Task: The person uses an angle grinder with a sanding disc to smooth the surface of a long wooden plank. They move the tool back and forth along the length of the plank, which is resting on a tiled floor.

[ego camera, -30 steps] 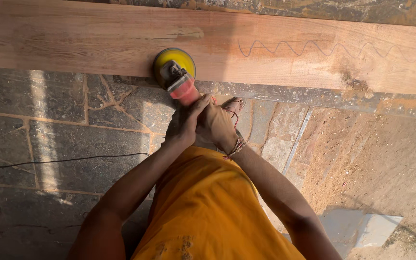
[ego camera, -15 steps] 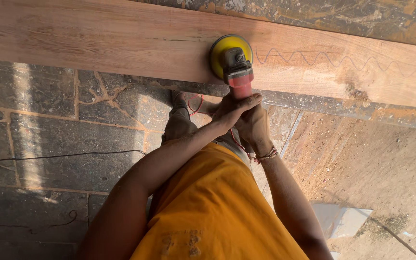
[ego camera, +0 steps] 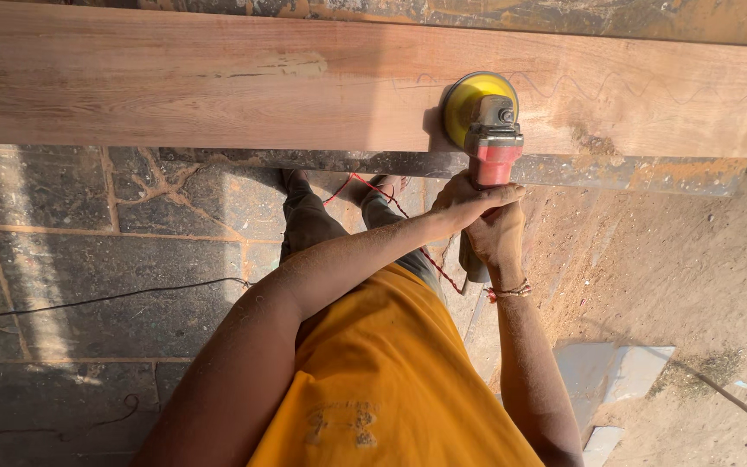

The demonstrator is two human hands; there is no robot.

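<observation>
Both hands clamped on a sander at the plank's near edge.

The sander (ego camera: pixel 483 125), red-bodied with a yellow disc, sat flat on the long wooden plank (ego camera: pixel 218 82), right of its middle, close to the near edge. The left hand (ego camera: pixel 469 201) and right hand (ego camera: pixel 496 238) gripped its rear handle; it looked rigid and weighty, best held there.
</observation>
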